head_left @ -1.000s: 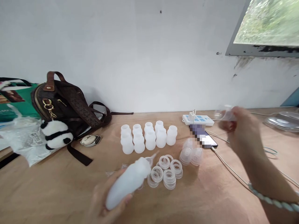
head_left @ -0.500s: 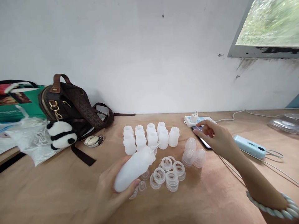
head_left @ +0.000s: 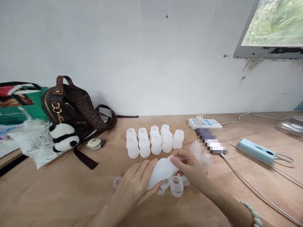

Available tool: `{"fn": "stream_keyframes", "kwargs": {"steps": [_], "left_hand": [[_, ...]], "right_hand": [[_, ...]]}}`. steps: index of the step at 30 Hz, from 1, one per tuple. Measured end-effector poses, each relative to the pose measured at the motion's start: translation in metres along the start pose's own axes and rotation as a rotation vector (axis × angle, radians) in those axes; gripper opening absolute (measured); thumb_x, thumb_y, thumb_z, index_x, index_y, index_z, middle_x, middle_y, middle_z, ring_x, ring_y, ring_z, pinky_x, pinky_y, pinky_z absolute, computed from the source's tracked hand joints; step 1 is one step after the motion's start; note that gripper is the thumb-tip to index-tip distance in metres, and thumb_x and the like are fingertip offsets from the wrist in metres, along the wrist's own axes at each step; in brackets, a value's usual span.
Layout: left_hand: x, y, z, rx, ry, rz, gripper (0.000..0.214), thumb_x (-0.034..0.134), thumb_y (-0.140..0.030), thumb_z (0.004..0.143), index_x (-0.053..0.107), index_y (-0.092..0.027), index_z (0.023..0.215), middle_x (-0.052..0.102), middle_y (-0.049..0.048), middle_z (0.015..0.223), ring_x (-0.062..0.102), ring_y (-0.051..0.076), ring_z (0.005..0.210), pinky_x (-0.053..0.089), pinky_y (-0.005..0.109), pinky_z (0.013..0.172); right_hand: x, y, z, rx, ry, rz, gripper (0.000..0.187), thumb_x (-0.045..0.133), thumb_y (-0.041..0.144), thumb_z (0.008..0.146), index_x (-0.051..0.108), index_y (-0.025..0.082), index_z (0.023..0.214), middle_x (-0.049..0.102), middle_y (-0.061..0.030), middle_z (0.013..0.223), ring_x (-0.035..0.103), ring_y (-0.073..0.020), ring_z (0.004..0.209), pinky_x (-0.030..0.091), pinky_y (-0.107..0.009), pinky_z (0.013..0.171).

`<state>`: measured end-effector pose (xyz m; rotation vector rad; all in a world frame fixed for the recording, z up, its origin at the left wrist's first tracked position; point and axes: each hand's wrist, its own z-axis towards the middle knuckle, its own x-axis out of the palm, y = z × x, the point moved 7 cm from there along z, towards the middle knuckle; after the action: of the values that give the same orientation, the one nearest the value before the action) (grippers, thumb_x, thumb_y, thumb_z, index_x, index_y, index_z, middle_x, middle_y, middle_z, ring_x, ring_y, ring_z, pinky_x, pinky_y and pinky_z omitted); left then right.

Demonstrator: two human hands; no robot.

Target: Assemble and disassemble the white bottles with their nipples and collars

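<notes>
Across the worktop (head_left: pixel 71 195), a dark backpack (head_left: pixel 68 110) stands at left, the left hand (head_left: pixel 135 180) grasps a tilted white bottle (head_left: pixel 161 171) in the near middle over clear rings (head_left: pixel 177 191), the right hand (head_left: pixel 190 166) grips its right end, and domed caps (head_left: pixel 205 161) stand just beyond.

No readable text; pale script (head_left: pixel 11 113) on green bag (head_left: pixel 32 108) illegible

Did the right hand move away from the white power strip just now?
Yes. Against the power strip, the right hand has moved left and nearer the person, and is now at the neck end of the tilted white bottle.
</notes>
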<state>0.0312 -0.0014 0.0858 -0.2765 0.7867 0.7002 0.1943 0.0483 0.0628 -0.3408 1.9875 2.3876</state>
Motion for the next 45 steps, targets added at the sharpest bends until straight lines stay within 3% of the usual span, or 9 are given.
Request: {"fn": "stream_keyframes", "kwargs": {"steps": [5, 9, 14, 20, 23, 28, 31, 38, 45], "left_hand": [[0.014, 0.028, -0.011, -0.400, 0.204, -0.535, 0.035, 0.064, -0.041, 0.088, 0.065, -0.023, 0.119, 0.076, 0.0028, 0.096, 0.073, 0.022, 0.079, 0.060, 0.028, 0.064], [0.008, 0.044, -0.014, -0.521, 0.107, -0.557, 0.038, 0.067, -0.042, 0.085, 0.068, -0.023, 0.119, 0.077, 0.0042, 0.101, 0.072, 0.024, 0.082, 0.060, 0.030, 0.067], [-0.010, 0.026, -0.001, -0.164, 0.000, -0.155, 0.039, 0.065, -0.035, 0.090, 0.061, -0.020, 0.126, 0.077, 0.0078, 0.102, 0.073, 0.023, 0.082, 0.057, 0.030, 0.071], [-0.012, 0.000, -0.002, 0.116, -0.068, 0.182, 0.033, 0.061, -0.026, 0.094, 0.062, -0.018, 0.127, 0.078, 0.0069, 0.094, 0.069, 0.020, 0.068, 0.049, 0.030, 0.061], [-0.004, 0.019, -0.005, -0.172, 0.011, -0.199, 0.038, 0.064, -0.041, 0.090, 0.064, -0.023, 0.123, 0.077, 0.0064, 0.098, 0.069, 0.022, 0.075, 0.052, 0.030, 0.064], [0.036, 0.043, -0.035, -1.002, 0.375, -1.187, 0.050, 0.063, -0.059, 0.078, 0.069, -0.018, 0.107, 0.073, 0.0053, 0.077, 0.064, 0.020, 0.060, 0.045, 0.026, 0.049], [0.038, 0.036, -0.035, -1.164, 0.426, -1.538, 0.055, 0.058, -0.063, 0.076, 0.069, -0.012, 0.092, 0.059, 0.0012, 0.051, 0.042, 0.011, 0.042, 0.030, 0.022, 0.042], [0.025, 0.050, -0.021, -0.998, 0.172, -1.218, 0.050, 0.066, -0.057, 0.078, 0.071, -0.014, 0.103, 0.066, 0.0025, 0.067, 0.057, 0.017, 0.059, 0.042, 0.024, 0.052], [0.014, 0.041, -0.016, -0.618, 0.137, -0.823, 0.054, 0.076, -0.051, 0.076, 0.067, -0.026, 0.123, 0.074, 0.0060, 0.111, 0.067, 0.028, 0.092, 0.056, 0.036, 0.080]], "right_hand": [[-0.007, 0.018, -0.005, -0.286, 0.078, -0.183, 0.021, 0.071, 0.037, 0.082, 0.071, 0.023, 0.098, 0.070, -0.0022, 0.082, 0.061, -0.0175, 0.071, 0.052, -0.031, 0.065], [-0.009, 0.018, -0.007, -0.318, 0.243, -0.106, 0.064, 0.074, 0.037, 0.085, 0.045, 0.035, 0.143, 0.059, -0.0075, 0.136, 0.058, -0.0250, 0.120, 0.050, -0.041, 0.099], [-0.012, 0.008, -0.007, -0.200, 0.100, -0.107, 0.069, 0.063, 0.060, 0.087, 0.038, 0.031, 0.145, 0.062, -0.0090, 0.123, 0.063, -0.0210, 0.091, 0.055, -0.035, 0.077], [0.000, -0.005, -0.006, 0.000, 0.112, -0.129, 0.042, 0.054, 0.059, 0.091, 0.061, 0.019, 0.080, 0.058, -0.0005, 0.066, 0.053, -0.0151, 0.059, 0.045, -0.026, 0.051], [-0.004, 0.008, -0.005, -0.103, 0.130, -0.191, 0.026, 0.066, 0.046, 0.089, 0.066, 0.021, 0.094, 0.065, -0.0026, 0.080, 0.057, -0.0165, 0.069, 0.047, -0.028, 0.060], [-0.008, 0.034, -0.013, -0.380, 0.288, -0.077, 0.023, 0.074, 0.032, 0.086, 0.069, 0.032, 0.108, 0.064, -0.0040, 0.109, 0.061, -0.0213, 0.099, 0.051, -0.034, 0.081], [-0.017, 0.038, -0.015, -0.413, 0.279, 0.048, 0.024, 0.074, 0.027, 0.087, 0.068, 0.037, 0.108, 0.060, -0.0033, 0.114, 0.059, -0.0222, 0.105, 0.052, -0.035, 0.084], [-0.006, 0.024, -0.019, -0.211, 0.367, 0.065, 0.063, 0.077, 0.041, 0.082, 0.047, 0.037, 0.138, 0.058, -0.0026, 0.108, 0.059, -0.0196, 0.092, 0.050, -0.032, 0.078], [-0.001, 0.023, -0.023, -0.169, 0.397, -0.029, 0.042, 0.081, 0.048, 0.073, 0.065, 0.026, 0.105, 0.064, -0.0039, 0.097, 0.061, -0.0226, 0.088, 0.052, -0.035, 0.078]]}}
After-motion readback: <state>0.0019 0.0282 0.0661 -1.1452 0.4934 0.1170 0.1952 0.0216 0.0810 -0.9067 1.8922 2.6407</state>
